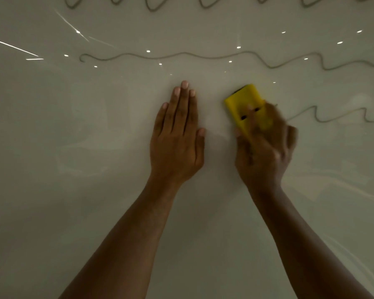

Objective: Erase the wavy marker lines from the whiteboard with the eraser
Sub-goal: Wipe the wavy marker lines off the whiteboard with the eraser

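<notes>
A glossy whiteboard (73, 147) fills the view. My right hand (266, 154) grips a yellow eraser (243, 102) against the board, blurred by motion. Just right of the eraser begins a short wavy marker line (341, 117) that runs to the right edge. A longer wavy line (181, 55) crosses the board above both hands. Along the top edge a row of loops (153, 6) is partly cut off. My left hand (177, 134) lies flat on the board with straight fingers, left of the eraser.
Bright ceiling-light reflections (239, 47) and streaks (13, 46) dot the upper board. The board below and left of the hands carries no marker lines.
</notes>
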The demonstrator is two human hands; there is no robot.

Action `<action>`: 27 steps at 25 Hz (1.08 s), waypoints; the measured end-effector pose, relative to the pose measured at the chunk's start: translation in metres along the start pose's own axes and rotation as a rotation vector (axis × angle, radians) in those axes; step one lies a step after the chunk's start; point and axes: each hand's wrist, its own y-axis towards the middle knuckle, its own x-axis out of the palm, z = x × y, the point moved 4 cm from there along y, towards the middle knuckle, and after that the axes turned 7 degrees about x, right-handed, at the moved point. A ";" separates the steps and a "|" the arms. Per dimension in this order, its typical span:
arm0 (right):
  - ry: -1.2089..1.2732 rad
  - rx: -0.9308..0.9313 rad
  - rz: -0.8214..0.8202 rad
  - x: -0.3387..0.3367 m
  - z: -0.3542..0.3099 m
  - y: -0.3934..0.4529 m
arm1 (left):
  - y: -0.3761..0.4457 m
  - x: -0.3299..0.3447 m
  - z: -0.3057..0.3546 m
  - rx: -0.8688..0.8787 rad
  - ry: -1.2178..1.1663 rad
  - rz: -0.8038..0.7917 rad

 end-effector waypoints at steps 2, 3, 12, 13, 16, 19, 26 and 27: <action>-0.027 -0.071 -0.036 -0.002 0.007 -0.003 | 0.006 0.002 0.004 -0.003 0.004 0.001; -0.019 -0.033 -0.025 -0.004 0.013 -0.001 | 0.006 0.003 0.004 -0.001 0.006 0.004; 0.047 0.108 -0.046 -0.014 0.017 -0.005 | 0.004 -0.001 0.002 0.008 0.009 0.009; 0.038 0.023 -0.081 -0.014 0.011 -0.012 | 0.004 -0.002 0.002 0.009 0.016 0.003; 0.004 0.048 -0.078 -0.019 0.024 -0.007 | 0.003 -0.002 0.002 0.007 0.022 0.004; 0.052 0.256 -0.030 -0.022 0.035 0.004 | 0.002 -0.002 0.001 0.006 0.029 0.021; 0.087 0.315 -0.014 -0.029 0.071 0.014 | 0.003 -0.001 0.003 0.003 0.054 0.030; 0.077 0.149 -0.076 -0.025 0.060 0.007 | 0.003 -0.001 0.003 0.005 0.055 0.031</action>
